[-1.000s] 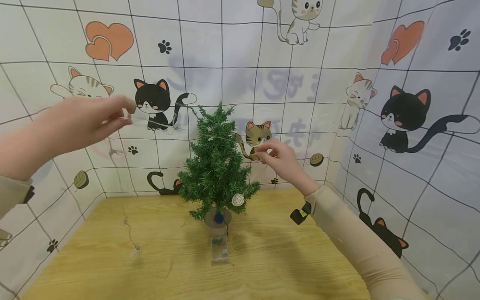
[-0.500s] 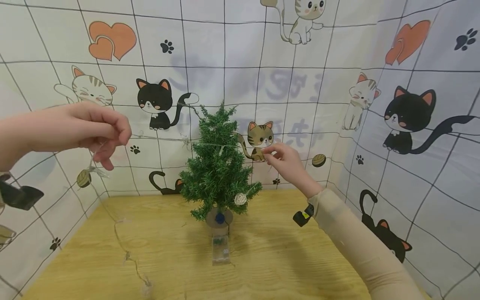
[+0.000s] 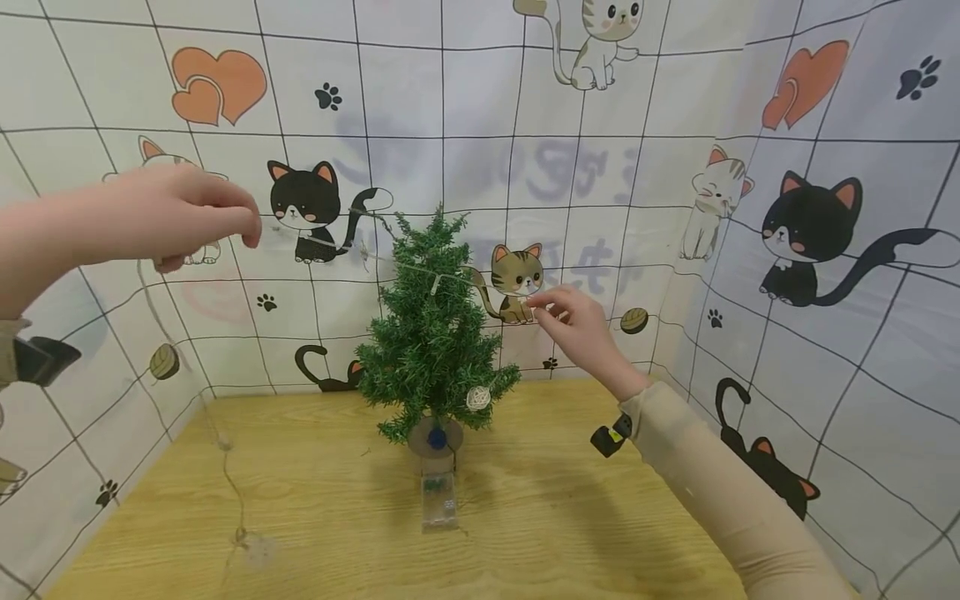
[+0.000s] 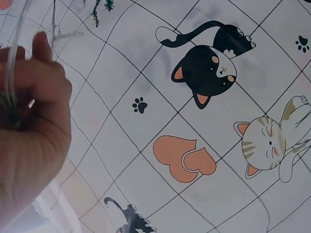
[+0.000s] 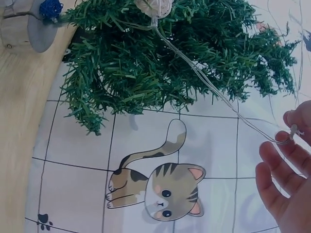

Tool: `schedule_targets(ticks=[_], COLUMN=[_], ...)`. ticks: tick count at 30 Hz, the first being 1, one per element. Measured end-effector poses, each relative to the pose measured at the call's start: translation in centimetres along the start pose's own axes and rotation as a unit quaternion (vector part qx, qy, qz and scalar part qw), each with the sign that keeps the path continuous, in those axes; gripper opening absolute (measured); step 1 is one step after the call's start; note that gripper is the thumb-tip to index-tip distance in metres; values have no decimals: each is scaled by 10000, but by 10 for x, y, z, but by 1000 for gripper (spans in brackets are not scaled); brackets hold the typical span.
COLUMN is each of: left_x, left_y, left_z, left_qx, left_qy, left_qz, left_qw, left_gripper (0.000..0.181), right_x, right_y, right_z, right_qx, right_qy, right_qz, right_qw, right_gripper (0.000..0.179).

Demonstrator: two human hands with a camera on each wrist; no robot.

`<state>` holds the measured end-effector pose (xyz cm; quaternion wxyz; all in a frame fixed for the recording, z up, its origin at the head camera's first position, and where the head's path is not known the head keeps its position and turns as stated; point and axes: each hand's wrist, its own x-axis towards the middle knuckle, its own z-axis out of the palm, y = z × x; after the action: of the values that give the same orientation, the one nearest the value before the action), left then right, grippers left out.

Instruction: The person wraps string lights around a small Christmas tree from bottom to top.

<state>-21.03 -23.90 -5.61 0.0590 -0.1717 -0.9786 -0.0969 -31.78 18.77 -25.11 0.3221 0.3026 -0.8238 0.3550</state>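
Note:
A thin, clear string of lights [image 3: 405, 265] runs from my left hand across the front of a small green artificial Christmas tree [image 3: 431, 342] to my right hand. My left hand [image 3: 161, 217], raised at the left with bent fingers, grips the string; in the left wrist view strands of wire [image 4: 12, 53] cross its fingers. Level with the tree's middle, my right hand [image 3: 577, 325] pinches the wire between thumb and index finger. In the right wrist view, the wire [image 5: 209, 83] comes to these fingertips from beside a white woven ball [image 5: 154, 6]. Loose string [image 3: 232, 475] dangles below my left hand.
The tree stands in a round base [image 3: 422, 458] with a blue ball [image 3: 437, 438] at its foot. A small transparent box [image 3: 438, 508] lies before it on the wooden table [image 3: 562, 517]. Cat-printed, gridded cloth [image 3: 480, 92] hangs behind and at both sides.
My left hand dipped with its fingers spread downward, then rose again, and the hanging string swung. The stretch across the tree sank, then lifted. My right hand has hardly moved.

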Motion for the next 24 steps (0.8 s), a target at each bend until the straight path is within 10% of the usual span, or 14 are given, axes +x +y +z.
schedule_targets(ticks=[5,12,17,24], left_x=[10,30,57,92], left_y=[16,28,36,40], left_z=[0,-2,-8,-10], left_qx=[1612,1884,1904,1436], left_qy=[1383,2473,2426,1879], left_qz=[218,186,35,-290], left_qw=[9769,9503,9513,9712], left_gripper=[29,34,46,58], right_x=[2,6,11,17], right_y=[-6,-16,-21,-19], right_z=[2,5,6,8], right_qx=[-238,-815,-1106,-1273], right_qy=[144,194,22,-186], right_qz=[-619,-1001,-791,-298], right_qw=[9977,9914,9907,9912], right_gripper=[15,32,46,54])
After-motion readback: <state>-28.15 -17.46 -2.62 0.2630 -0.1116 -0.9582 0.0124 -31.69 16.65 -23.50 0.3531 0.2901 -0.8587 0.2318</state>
